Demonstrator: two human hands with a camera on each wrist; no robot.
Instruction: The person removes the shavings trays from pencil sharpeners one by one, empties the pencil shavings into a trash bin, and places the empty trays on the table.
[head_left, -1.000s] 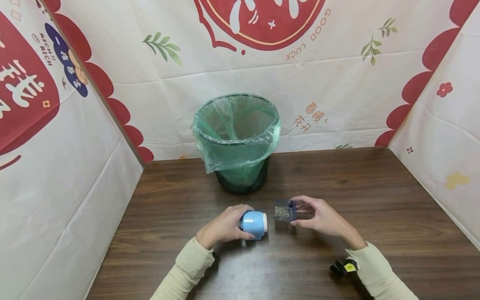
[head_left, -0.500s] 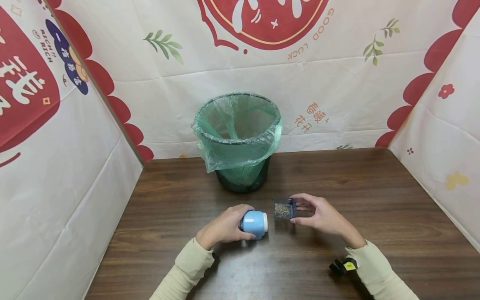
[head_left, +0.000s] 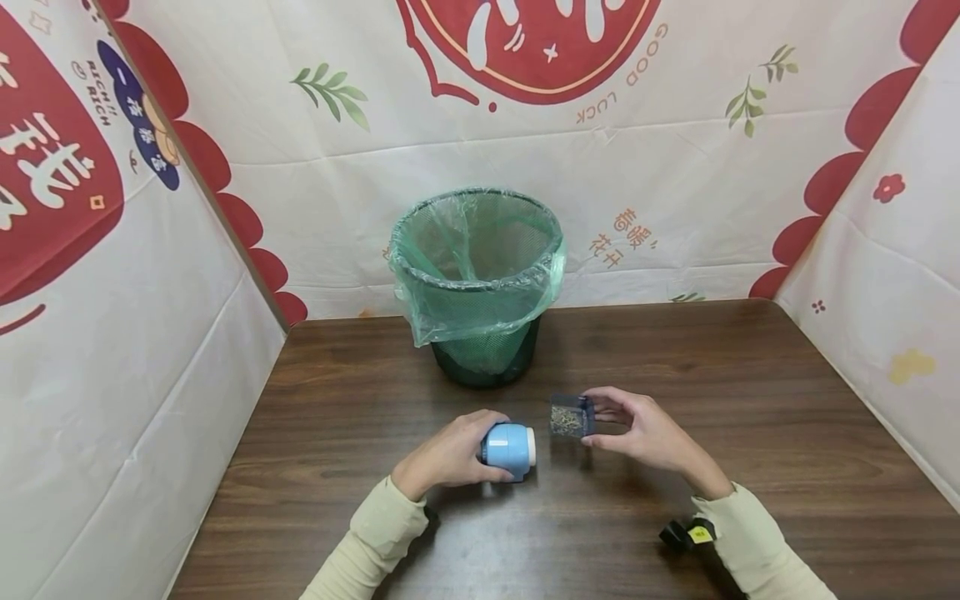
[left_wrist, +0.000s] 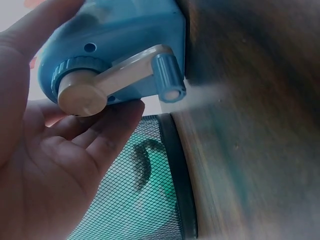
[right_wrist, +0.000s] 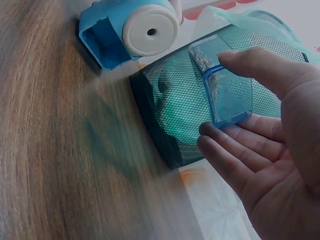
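- Here, head view: gripping blue sharpener [head_left: 507,450] with left hand [head_left: 456,450], lower centre, probably for steadiness.
- Left wrist view: leaving crank [left_wrist: 127,69] untouched, upper left.
- Right wrist view: pinching clear drawer [right_wrist: 232,95] in right hand [right_wrist: 280,180], upper right, perhaps against spilling shavings [right_wrist: 204,61].

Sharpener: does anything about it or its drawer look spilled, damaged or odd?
No spill or damage shows. The sharpener has an open slot; its drawer is out, in the right hand, with shavings inside. One fingertip there looks dark: smudge or shadow, I cannot tell.
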